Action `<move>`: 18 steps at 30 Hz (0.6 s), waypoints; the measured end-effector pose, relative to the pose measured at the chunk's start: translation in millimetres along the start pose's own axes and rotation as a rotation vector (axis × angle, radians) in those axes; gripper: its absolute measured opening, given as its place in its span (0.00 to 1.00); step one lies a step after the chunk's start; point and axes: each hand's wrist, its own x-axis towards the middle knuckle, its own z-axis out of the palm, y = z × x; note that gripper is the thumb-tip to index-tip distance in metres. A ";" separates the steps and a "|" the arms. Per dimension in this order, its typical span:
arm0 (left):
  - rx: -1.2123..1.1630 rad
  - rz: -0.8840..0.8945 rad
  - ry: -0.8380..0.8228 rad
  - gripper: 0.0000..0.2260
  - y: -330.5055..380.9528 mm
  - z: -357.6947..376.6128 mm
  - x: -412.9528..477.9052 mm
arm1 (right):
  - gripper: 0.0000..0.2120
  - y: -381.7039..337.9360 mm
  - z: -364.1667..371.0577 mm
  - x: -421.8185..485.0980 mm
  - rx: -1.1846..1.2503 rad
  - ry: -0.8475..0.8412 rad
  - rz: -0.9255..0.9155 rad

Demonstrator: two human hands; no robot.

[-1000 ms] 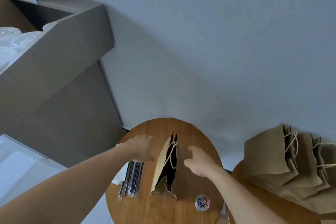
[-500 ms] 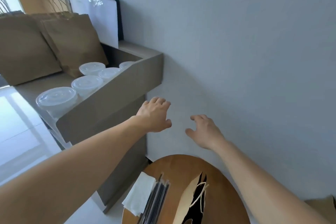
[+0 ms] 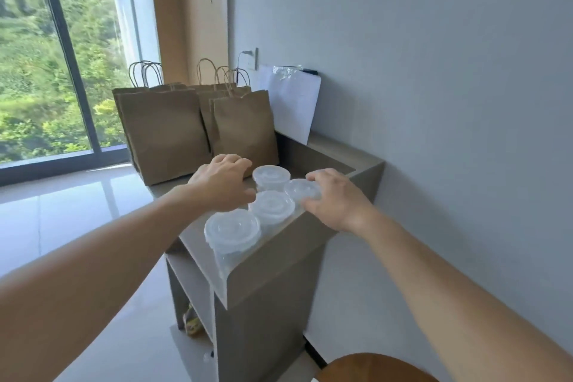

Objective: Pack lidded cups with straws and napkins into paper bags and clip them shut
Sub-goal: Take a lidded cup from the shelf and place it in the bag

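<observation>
Several clear lidded cups stand clustered on a grey cabinet (image 3: 273,270). The nearest cup (image 3: 232,229) is closest to me, with a middle cup (image 3: 273,205) and a rear cup (image 3: 270,176) behind it. My right hand (image 3: 336,200) curls its fingers and thumb around the lid of the rightmost cup (image 3: 300,190). My left hand (image 3: 221,183) hovers with its fingers spread just left of the middle and rear cups and holds nothing. No straws or napkins show in this view.
Brown paper bags (image 3: 164,133) with twine handles stand upright at the cabinet's far end, one of them (image 3: 245,130) right behind the cups. A white sheet (image 3: 294,105) leans on the wall. A round wooden table's (image 3: 372,369) edge shows at bottom right. A large window lies to the left.
My view swung up and left from the round table and open bag to the cabinet. Both hands moved forward to the cups, and my right hand closed around one lid.
</observation>
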 end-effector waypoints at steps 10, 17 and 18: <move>-0.136 -0.033 -0.052 0.30 -88.9 21.7 42.2 | 0.40 -51.6 59.6 142.7 -0.155 -0.167 0.167; -0.182 0.003 -0.136 0.30 -111.2 46.6 63.3 | 0.46 -39.5 95.5 192.3 -0.199 -0.305 0.273; -0.179 0.008 -0.140 0.30 -113.0 48.8 65.3 | 0.46 -37.1 98.9 196.1 -0.195 -0.306 0.279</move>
